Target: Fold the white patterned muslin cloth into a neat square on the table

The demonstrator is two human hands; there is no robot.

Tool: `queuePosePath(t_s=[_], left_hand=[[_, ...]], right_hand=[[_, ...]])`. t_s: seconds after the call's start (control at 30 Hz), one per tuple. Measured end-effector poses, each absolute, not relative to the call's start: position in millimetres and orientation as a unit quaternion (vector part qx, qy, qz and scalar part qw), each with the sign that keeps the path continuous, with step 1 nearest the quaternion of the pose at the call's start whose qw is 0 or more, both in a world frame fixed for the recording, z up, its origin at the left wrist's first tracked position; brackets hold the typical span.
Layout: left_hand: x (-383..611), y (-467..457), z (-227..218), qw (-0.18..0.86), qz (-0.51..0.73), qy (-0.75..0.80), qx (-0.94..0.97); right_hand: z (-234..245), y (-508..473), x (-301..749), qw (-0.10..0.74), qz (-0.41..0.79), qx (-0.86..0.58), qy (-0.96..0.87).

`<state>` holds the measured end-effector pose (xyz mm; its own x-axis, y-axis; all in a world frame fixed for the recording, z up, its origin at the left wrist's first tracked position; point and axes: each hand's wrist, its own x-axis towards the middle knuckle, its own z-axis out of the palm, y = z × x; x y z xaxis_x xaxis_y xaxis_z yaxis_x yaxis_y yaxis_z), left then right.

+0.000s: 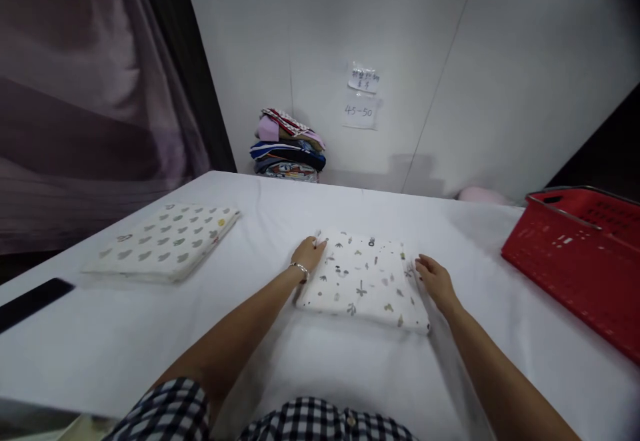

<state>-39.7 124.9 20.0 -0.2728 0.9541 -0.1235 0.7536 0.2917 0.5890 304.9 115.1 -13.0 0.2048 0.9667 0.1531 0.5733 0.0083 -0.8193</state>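
The folded cloth (365, 282) lies at the person's twelve o'clock. The left hand (306, 256) at its ten and right hand (438, 283) at its three are half-curled, grip unclear; light, matched pressure should keep edges square.

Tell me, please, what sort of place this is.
Probably a textile workroom: a folded printed cloth lies on a white table, with a pile of fabrics and a handwritten "45-50" sign behind.

A pale panelled wall (410, 21) with thin seams (443, 71) bore paper notices (360, 110), one reading 45-50. A mauve curtain (75, 94), perhaps satiny, hung at left, beside a white-covered table (125, 334) under dim, soft light.
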Motion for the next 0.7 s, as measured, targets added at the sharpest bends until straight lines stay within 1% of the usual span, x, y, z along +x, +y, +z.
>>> queuePosePath(t_s=[0.17, 0.4, 0.7], left_hand=[[-36, 155, 19, 0.225, 0.197, 0.777, 0.554], [-27, 179, 13, 0.191, 0.191, 0.782, 0.561], [-24, 179, 4, 0.174, 0.197, 0.798, 0.543]], right_hand=[[-14, 152, 294, 0.355, 0.227, -0.705, -0.570], [-14, 186, 281, 0.304, 0.200, -0.722, -0.589], [-19, 190, 276, 0.278, 0.151, -0.734, -0.601]])
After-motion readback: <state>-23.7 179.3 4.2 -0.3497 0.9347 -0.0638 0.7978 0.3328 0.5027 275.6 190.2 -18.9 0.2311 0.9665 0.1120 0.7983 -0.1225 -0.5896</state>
